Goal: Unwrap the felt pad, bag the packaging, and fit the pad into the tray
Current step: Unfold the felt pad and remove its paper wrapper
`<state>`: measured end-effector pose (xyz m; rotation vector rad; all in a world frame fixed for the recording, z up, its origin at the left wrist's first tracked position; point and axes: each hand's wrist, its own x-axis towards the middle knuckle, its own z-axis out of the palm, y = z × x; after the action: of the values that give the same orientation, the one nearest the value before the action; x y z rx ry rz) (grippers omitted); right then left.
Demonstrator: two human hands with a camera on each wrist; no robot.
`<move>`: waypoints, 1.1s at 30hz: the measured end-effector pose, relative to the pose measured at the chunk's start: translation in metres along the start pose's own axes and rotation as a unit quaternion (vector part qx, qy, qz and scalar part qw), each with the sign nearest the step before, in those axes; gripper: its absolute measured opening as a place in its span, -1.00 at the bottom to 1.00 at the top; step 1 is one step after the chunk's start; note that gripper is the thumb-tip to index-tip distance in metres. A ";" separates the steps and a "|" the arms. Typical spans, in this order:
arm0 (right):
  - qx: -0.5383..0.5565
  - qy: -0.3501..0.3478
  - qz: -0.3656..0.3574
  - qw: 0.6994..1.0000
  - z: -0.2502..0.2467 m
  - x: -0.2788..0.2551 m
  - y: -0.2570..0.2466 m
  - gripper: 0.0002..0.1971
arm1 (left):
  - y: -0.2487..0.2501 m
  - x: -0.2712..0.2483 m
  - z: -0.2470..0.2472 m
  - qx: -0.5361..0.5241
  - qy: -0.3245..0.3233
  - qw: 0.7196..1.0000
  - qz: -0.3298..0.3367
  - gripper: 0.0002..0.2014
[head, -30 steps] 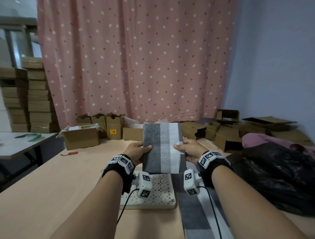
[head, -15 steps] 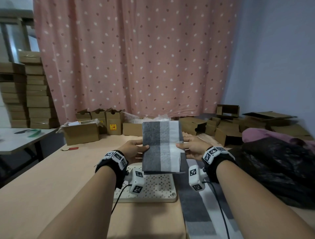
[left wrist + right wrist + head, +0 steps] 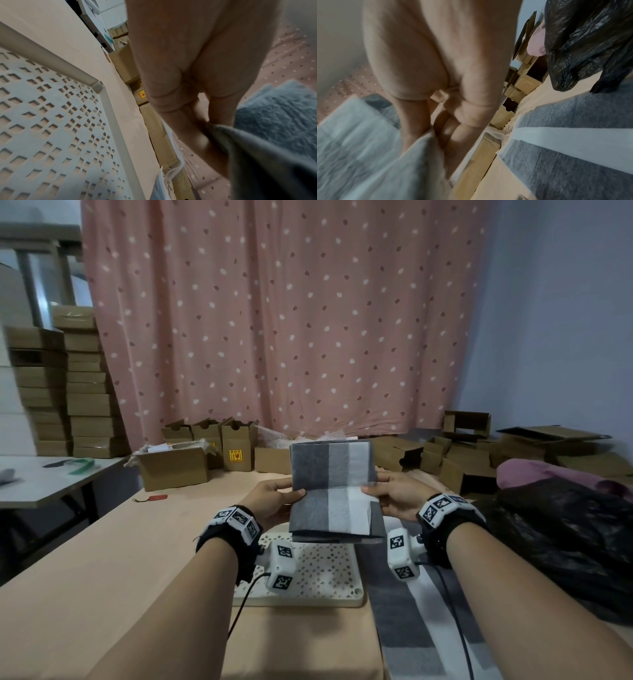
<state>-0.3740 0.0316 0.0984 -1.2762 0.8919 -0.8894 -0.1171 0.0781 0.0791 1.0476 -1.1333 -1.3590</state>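
Observation:
A folded felt pad [image 3: 330, 491] with dark grey, light grey and white stripes is held upright above the table. My left hand [image 3: 274, 498] pinches its left edge, thumb on the front. My right hand [image 3: 394, 494] pinches the right edge, thumb on the white stripe. The wrist views show each hand's fingers closed on the felt pad [image 3: 267, 162] [image 3: 368, 155]. Below the pad lies a white perforated tray [image 3: 322, 577] [image 3: 51, 121] on the wooden table [image 3: 120, 577]. A black plastic bag [image 3: 561, 542] [image 3: 583, 40] lies at the right.
A long striped felt strip [image 3: 418, 621] [image 3: 573, 155] lies on the table right of the tray. Cardboard boxes [image 3: 174, 467] line the far edge, and more [image 3: 472, 460] pile up at the back right. A red tag [image 3: 154, 498] lies at the left. A pink dotted curtain [image 3: 274, 320] hangs behind.
Both hands have lifted the folded pad slightly higher and the head view has tilted up a little. The grip on both edges is unchanged.

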 end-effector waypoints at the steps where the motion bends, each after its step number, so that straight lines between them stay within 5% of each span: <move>1: 0.008 -0.005 -0.002 1.000 0.000 -0.002 -0.001 -0.73 | 0.002 0.000 -0.001 -0.004 -0.005 1.000 0.006 -0.71; 11: -0.001 0.020 -0.010 1.000 -0.002 -0.002 0.006 -0.62 | -0.001 -0.005 -0.006 0.010 -0.037 0.999 0.021 -0.54; 18: -0.039 -0.022 0.034 0.998 -0.006 -0.009 0.001 -0.50 | -0.005 -0.005 -0.004 0.033 -0.030 0.999 -0.013 -0.49; 23: -0.044 -0.050 0.080 0.995 -0.007 -0.018 -0.006 -0.60 | 0.003 -0.005 -0.002 0.034 -0.010 0.998 -0.051 -0.65; 27: -0.006 -0.055 0.063 0.996 -0.005 -0.018 -0.007 -0.76 | 0.005 0.001 -0.001 0.059 -0.009 0.998 0.004 -0.91; 33: -0.122 -0.052 0.089 0.987 -0.001 -0.009 -0.006 -0.27 | 0.006 0.002 0.003 0.071 -0.007 0.996 0.054 -0.79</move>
<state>-0.3786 0.0395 0.1045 -1.4137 1.0368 -0.5801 -0.1190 0.0758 0.0858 1.0622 -1.2933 -1.2161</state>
